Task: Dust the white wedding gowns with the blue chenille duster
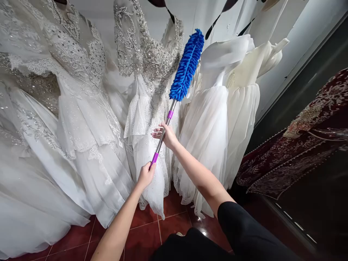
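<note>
A duster with a fluffy blue head (188, 67) and a metal shaft slants upward to the right before the dresses. My left hand (146, 176) is closed round its purple handle (154, 159). Higher up, my right hand (169, 137) holds the shaft loosely, with the thumb near the front and the fingers reaching out behind it. Behind the duster hangs a white dress with a beaded bodice (156, 59). The blue head overlaps the right edge of that dress in view; whether it touches the fabric, I cannot tell.
More white gowns (81, 119) hang at the left, their skirts near the floor. Plain off-shoulder white dresses (209, 119) and a cream dress (243, 98) hang right. A dark red embroidered garment (304, 134) is at far right. Red tiles (144, 241) cover the floor.
</note>
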A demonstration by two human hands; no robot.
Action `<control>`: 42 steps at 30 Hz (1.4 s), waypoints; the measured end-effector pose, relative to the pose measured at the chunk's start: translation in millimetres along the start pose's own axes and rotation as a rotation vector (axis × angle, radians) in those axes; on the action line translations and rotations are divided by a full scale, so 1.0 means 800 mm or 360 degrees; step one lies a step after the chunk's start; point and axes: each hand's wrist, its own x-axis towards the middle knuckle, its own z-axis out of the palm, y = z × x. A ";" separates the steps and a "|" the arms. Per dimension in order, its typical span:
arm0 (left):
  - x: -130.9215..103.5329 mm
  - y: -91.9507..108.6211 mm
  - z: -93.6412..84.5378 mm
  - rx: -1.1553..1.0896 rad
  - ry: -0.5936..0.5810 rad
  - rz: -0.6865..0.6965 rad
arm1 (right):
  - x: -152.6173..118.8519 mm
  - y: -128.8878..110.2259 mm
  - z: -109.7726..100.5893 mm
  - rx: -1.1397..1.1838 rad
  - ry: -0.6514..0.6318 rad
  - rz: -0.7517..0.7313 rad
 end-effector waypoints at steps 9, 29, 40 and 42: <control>0.107 0.149 0.023 0.0043 0.0065 0.0175 | 0.019 -0.030 0.043 -0.0268 0.0503 -0.0204; 0.062 0.138 0.080 0.0139 0.0100 0.0208 | -0.028 -0.017 -0.004 -0.0288 0.0616 -0.0338; 0.016 0.120 0.112 0.0033 0.0054 -0.0130 | -0.060 0.014 -0.037 -0.0311 0.0636 -0.0010; 0.008 0.118 0.113 0.0055 0.0054 -0.0135 | -0.068 0.019 -0.040 -0.0324 0.0654 -0.0005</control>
